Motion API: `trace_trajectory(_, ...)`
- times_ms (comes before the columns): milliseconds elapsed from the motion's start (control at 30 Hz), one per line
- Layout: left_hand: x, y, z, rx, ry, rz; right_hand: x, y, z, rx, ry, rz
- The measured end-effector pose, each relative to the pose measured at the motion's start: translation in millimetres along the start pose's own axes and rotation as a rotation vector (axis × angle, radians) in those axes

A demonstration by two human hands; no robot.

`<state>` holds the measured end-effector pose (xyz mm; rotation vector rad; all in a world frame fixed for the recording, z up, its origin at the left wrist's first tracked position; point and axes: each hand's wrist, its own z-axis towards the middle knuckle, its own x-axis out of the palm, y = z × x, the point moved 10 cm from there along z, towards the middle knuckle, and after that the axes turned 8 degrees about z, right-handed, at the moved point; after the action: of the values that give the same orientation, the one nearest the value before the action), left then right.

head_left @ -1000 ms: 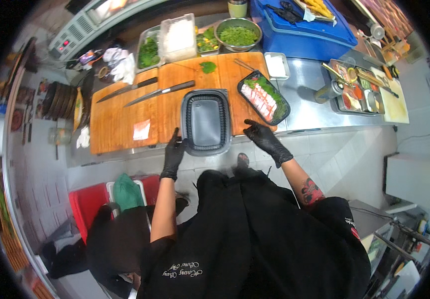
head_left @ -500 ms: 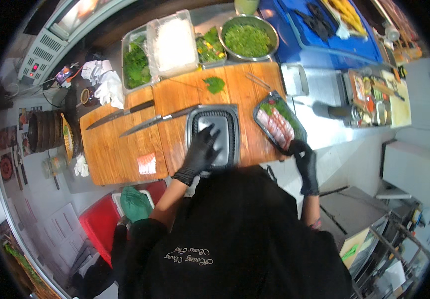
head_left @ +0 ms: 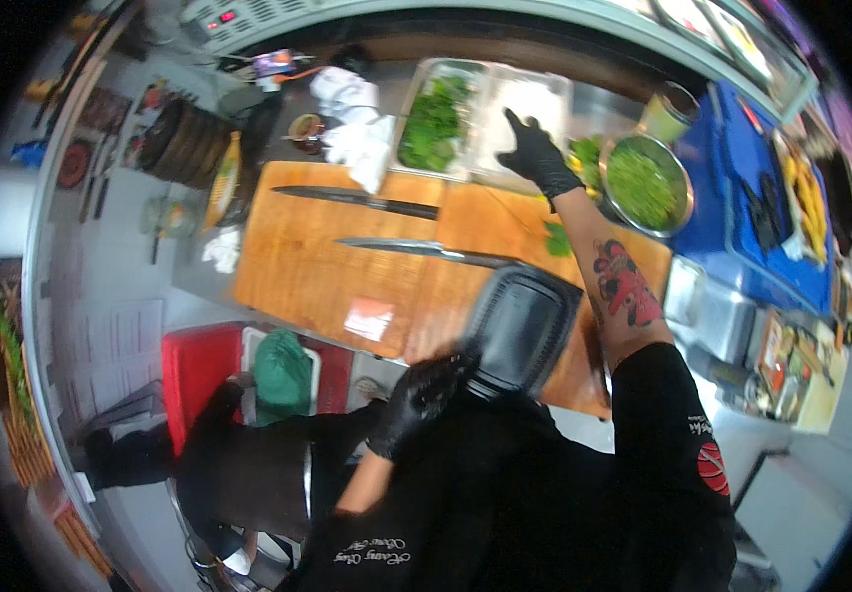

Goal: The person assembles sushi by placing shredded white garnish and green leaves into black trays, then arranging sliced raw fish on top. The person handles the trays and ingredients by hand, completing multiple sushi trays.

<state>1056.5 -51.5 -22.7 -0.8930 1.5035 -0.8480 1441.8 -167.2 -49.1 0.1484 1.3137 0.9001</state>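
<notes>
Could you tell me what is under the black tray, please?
The black tray rests on the wooden board. The board beneath it is covered.

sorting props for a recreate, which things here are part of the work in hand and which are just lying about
In use:
black tray, by the left hand
steel pan, under the right hand

Lying about:
two knives on the board
greens bowl
white cloth
red bin
</notes>
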Motion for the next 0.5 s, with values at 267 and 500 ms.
trace_trajectory(267, -95, 99, -39, -0.203, -0.130, -0.213, 17, -67, 24, -0.036, 0.083, 0.117)
trace_trajectory(500, -217, 134, 47, -0.017, -0.077, -0.219, -65, -46, 18, 0.138, -0.124, 0.169)
